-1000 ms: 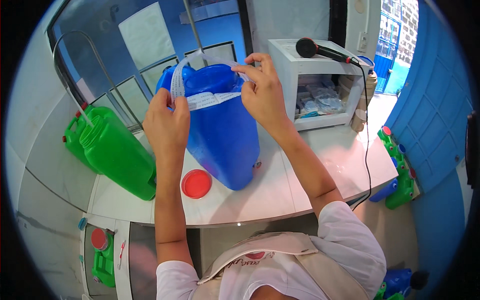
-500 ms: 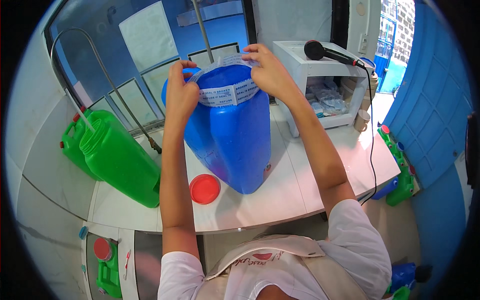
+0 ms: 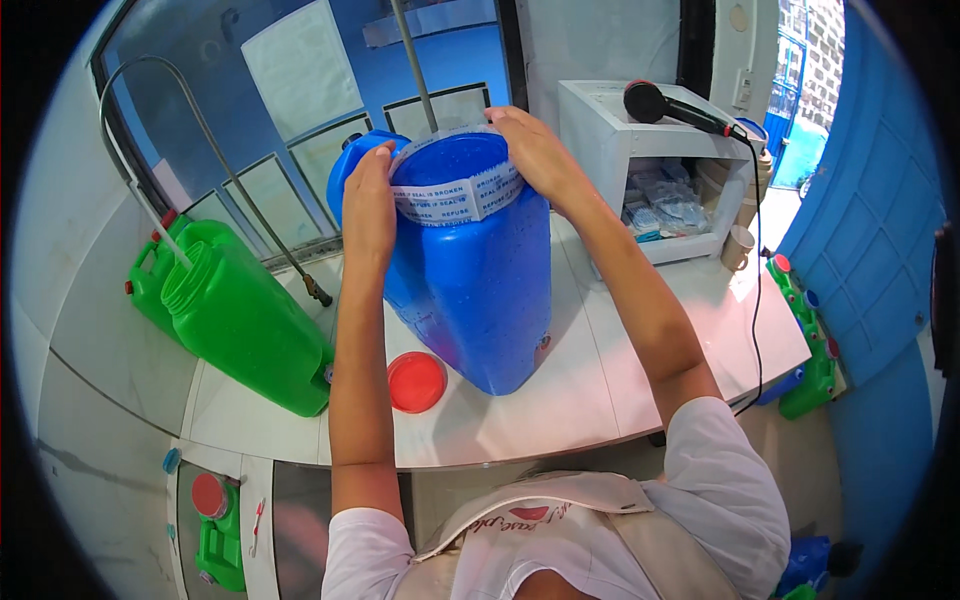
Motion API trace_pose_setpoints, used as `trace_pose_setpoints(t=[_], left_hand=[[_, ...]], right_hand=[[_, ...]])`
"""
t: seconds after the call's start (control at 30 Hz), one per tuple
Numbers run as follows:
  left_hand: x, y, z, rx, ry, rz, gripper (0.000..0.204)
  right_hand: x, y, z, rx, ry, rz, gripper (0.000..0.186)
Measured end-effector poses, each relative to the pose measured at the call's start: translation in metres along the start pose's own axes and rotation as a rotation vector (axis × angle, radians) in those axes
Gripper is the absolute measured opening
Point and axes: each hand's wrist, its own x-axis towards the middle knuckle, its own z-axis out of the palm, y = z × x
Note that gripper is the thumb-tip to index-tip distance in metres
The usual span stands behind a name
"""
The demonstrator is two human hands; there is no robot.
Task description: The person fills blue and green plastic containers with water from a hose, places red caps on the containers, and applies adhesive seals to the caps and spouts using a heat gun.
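A tall blue jug (image 3: 480, 290) stands upright on the white counter in front of me. A pale printed plastic seal band (image 3: 475, 200) circles its round blue top (image 3: 455, 160). My left hand (image 3: 370, 205) presses on the band's left side, with its fingers close together. From the right, my right hand (image 3: 535, 155) holds the band's edge, its fingers curving round the back. The fingertips are partly hidden. A red round lid (image 3: 416, 382) lies on the counter beside the jug's base.
Two green jugs stand at left; a white tube enters the open one (image 3: 240, 310). A curved metal pipe (image 3: 215, 150) rises behind them. At right, a black hair dryer (image 3: 680, 108) rests on a white cabinet (image 3: 640, 150), its cord hanging past a mug (image 3: 738, 247). More jugs (image 3: 815, 370) sit on the floor.
The seal band has come down and sits closer around the jug's top. My hands have moved from pinching its upper edge to lying along its sides.
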Motion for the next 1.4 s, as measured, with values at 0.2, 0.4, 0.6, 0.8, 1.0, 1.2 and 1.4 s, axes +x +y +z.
trace_pose_setpoints(t=[0.2, 0.4, 0.6, 0.8, 1.0, 1.2, 1.4], left_hand=[[-0.003, 0.009, 0.007, 0.108, -0.039, 0.018, 0.046], [-0.003, 0.020, 0.007, -0.008, -0.043, -0.191, 0.048], [0.011, 0.038, -0.008, 0.096, -0.170, -0.260, 0.061], [0.026, 0.024, -0.008, 0.019, -0.181, -0.352, 0.059], [-0.010, 0.021, -0.003, 0.102, -0.017, -0.141, 0.052], [0.012, 0.032, -0.017, 0.007, -0.174, -0.380, 0.058], [0.022, 0.019, -0.003, -0.086, -0.256, -0.385, 0.060]], right_hand=[[0.009, 0.002, -0.002, 0.062, -0.144, 0.010, 0.056], [0.011, 0.009, -0.011, 0.095, -0.211, 0.000, 0.066], [0.015, 0.002, -0.022, 0.319, -0.373, 0.073, 0.081], [0.026, 0.009, -0.005, 0.455, -0.507, 0.085, 0.079], [0.048, 0.038, 0.005, 0.337, -0.448, -0.192, 0.075], [0.014, 0.019, -0.009, 0.214, -0.454, -0.044, 0.072], [0.037, 0.038, -0.021, 0.513, -0.445, -0.127, 0.071]])
